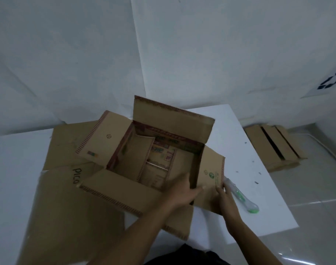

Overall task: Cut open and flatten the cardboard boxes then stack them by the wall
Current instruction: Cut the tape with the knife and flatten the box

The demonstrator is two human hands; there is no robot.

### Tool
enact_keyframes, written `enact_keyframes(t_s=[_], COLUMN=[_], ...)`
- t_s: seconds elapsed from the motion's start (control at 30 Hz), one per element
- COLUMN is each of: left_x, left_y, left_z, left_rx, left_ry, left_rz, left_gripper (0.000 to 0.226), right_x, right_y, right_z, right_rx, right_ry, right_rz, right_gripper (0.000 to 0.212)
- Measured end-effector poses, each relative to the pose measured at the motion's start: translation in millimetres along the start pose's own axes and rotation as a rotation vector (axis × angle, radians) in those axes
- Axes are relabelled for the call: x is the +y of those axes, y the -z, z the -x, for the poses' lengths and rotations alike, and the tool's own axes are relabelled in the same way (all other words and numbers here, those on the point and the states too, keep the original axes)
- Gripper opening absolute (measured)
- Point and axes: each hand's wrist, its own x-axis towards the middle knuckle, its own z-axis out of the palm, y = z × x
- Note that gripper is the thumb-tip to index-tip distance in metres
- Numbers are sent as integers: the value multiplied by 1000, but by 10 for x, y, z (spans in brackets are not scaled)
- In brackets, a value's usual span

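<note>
The white worktop [243,146] is carrying everything I am working on, and flattened cardboard [63,207] with black "pico" lettering is lying spread over its left half, reaching out past the near edge. One open box [173,121] is sitting upright on top of that cardboard, in the middle of the worktop, with all four top flaps folded outward and printed panels showing down inside. Off to my right, a low stack of flattened boxes [272,148] is lying on the tiled floor against the wall [220,54]; I cannot count the sheets in it. Both my forearms are reaching forward from the bottom of the view toward the box's near right corner. My left hand [182,190] is pinching the box's right wall there, its fingers going down inside and its thumb stretching out over the right flap [211,169]. My right hand [226,197] is lying palm down just beside it, with its fingertips touching the flap close to the outer edge; blur is keeping me from telling whether they are closing round that edge or only resting on it. One utility knife [241,196] with a clear and green body is lying on the worktop just right of my right hand, and neither hand is touching it.
</note>
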Motion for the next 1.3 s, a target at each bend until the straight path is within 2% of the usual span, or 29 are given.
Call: enact_keyframes(t_s=[0.13,0.2,0.27,0.33,0.4,0.5,0.6,0.67,0.73,0.8,0.93,1.03,1.13,1.27,1.3], left_x=[206,266,319,438,586,862,1037,1093,1118,1141,1124,1053,990,909,891], left_y=[-337,-390,-397,-369,-290,-5,313,477,602,680,836,999,1173,1376,1426], left_z=[-149,-176,-178,-101,-7,279,652,859,963,1011,1087,1168,1259,1344,1345], left_rx=[109,138,181,243,294,357,403,463,543,638,751,741,713,714,727], left_ry=[110,158,166,120,49,13,-56,-31,-4,-6,-54,-71,-126,-192,-219], left_rz=[74,102,-8,-95,-75,162,538,696,768,799,872,970,1082,1218,1267], left_gripper=[61,44,27,21,16,19,24,29,40,50,54,53,46,38,35], right_x=[14,26,56,78,30,-231,-655,-905,-1096,-1238,-1440,-1616,-1761,-1788,-1769], right_y=[182,331,450,530,589,660,678,591,433,283,125,64,-7,61,108], right_z=[51,41,12,-32,-83,-146,-126,-57,24,90,36,-67,-142,-205,-211], right_rx=[-113,-194,-278,-325,-347,-464,-649,-716,-729,-750,-738,-660,-649,-460,-473], right_ry=[-57,-157,-215,-189,-98,36,210,334,424,476,460,541,665,834,828], right_rz=[-102,-127,-95,-79,-11,44,85,162,223,219,45,66,89,122,155], right_gripper=[42,44,53,63,73,82,73,84,100,104,84,70,65,60,62])
